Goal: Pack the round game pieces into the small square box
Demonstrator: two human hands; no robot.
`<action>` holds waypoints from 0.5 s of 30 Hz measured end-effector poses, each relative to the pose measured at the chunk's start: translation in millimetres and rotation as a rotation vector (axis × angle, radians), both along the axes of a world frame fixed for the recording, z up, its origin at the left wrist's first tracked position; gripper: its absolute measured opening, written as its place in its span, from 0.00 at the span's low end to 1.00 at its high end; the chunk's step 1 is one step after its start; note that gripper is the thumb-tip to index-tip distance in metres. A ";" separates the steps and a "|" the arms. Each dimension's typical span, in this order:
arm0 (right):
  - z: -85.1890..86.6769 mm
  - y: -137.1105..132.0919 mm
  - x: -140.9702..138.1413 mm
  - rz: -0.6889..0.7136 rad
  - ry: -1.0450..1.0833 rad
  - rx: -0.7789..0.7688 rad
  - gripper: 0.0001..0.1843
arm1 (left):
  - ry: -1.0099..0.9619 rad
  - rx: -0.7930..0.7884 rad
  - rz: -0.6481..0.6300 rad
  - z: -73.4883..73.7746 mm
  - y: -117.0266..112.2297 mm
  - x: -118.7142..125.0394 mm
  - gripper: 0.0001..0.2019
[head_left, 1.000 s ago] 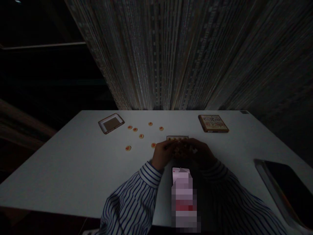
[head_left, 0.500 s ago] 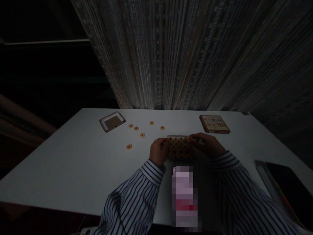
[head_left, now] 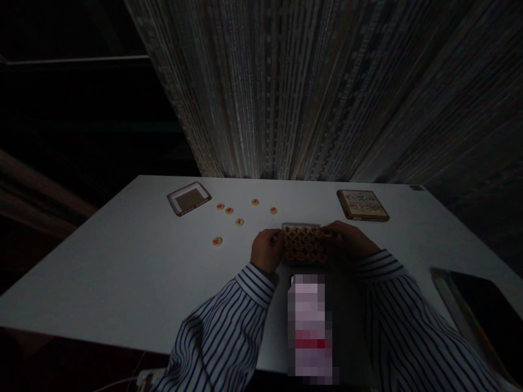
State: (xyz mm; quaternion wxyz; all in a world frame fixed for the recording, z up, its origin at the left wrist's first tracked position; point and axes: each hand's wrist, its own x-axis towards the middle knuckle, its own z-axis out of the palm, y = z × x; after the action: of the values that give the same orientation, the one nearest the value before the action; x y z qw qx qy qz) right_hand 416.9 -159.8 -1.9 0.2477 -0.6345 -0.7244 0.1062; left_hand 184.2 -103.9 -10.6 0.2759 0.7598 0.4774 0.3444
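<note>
A small box [head_left: 301,225] in front of me holds rows of round Chinese chess pieces [head_left: 303,243], marked in black and red. My left hand [head_left: 267,250] is closed at the box's left edge, thumb and fingers pinching its side. At the upper right corner, my right hand [head_left: 347,238] is closed in a pinch on a reddish-marked chess piece [head_left: 321,234], which touches or sits just over the row there. Its fingers partly cover that piece. To the left, several loose pieces lie face up on the table, among them a near one [head_left: 217,241] and a far one [head_left: 273,210].
On the white table [head_left: 134,272] lie an open box lid [head_left: 189,198] at back left and a printed box [head_left: 363,205] at back right. A pixelated phone-like object [head_left: 310,326] is close to me. A dark tablet-like device [head_left: 482,305] lies right. String curtains hang behind.
My right hand has lowered slightly against the box's upper right corner with the piece. The left hand keeps its place at the box. The whole view has shifted a little.
</note>
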 end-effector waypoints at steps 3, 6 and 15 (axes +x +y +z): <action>-0.6 1.2 -0.6 -0.009 -0.007 -0.003 0.14 | -0.006 0.006 -0.002 -0.6 0.1 -0.5 0.11; -0.8 2.5 -0.8 -0.009 -0.008 -0.011 0.15 | -0.002 0.005 -0.002 -1.1 0.5 -0.6 0.11; -1.5 5.5 0.9 0.016 -0.003 -0.044 0.16 | 0.007 0.005 0.014 -2.7 0.7 -0.6 0.10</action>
State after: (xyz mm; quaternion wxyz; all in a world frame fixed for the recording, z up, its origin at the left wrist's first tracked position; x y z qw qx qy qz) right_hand 417.8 -154.3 -3.3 0.2317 -0.6340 -0.7275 0.1229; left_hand 183.6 -103.2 -13.3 0.2698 0.7583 0.4829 0.3448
